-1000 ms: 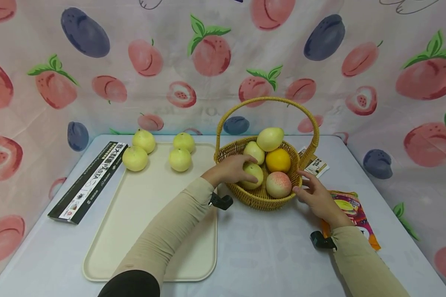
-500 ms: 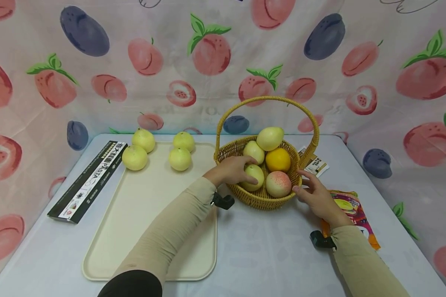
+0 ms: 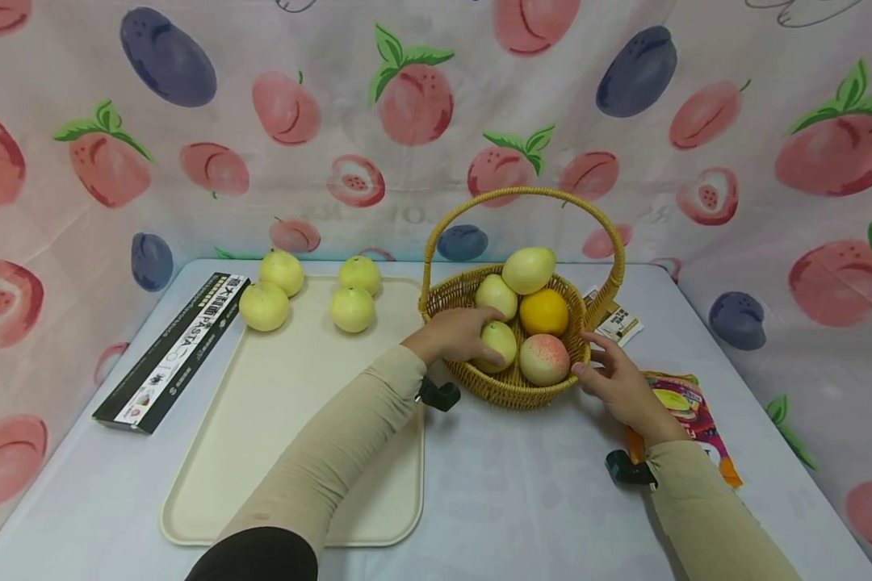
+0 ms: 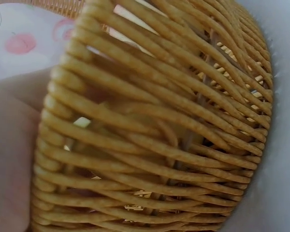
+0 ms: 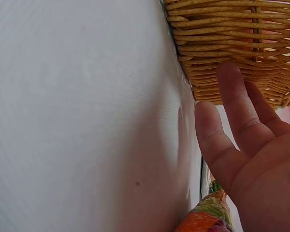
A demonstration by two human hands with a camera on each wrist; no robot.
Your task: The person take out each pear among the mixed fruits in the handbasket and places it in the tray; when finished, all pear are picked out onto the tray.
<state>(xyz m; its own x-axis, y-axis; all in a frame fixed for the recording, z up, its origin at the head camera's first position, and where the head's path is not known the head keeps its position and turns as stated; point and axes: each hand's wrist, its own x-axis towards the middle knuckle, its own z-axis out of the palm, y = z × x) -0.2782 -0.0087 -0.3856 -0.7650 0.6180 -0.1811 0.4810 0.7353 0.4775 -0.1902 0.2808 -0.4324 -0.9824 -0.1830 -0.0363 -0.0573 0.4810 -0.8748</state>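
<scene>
My left hand (image 3: 459, 335) reaches into the wicker basket (image 3: 517, 395) over its left rim, thumb and fingers curled round a round yellow-green fruit (image 3: 499, 345). Beside that lie a peach (image 3: 545, 360), an orange-yellow fruit (image 3: 543, 313), another pale green fruit (image 3: 496, 297) and a lemon-like yellow fruit (image 3: 529, 270). My right hand (image 3: 618, 387) touches the basket's right side near the handle's foot. In the right wrist view, its rather straight fingers (image 5: 237, 104) lie against the wicker wall. The left wrist view shows mostly wicker, with the held fruit largely hidden behind it.
A beige tray (image 3: 291, 452) at left has several round yellow-green fruits (image 3: 352, 309) at its far end. A black pasta box (image 3: 174, 351) lies along its left edge. Under the right forearm is a colourful packet (image 3: 686, 411); a smaller packet (image 3: 618, 325) lies behind the basket.
My left hand and the fruit in it have shifted slightly right, closer to the peach. The right hand and basket stay in place.
</scene>
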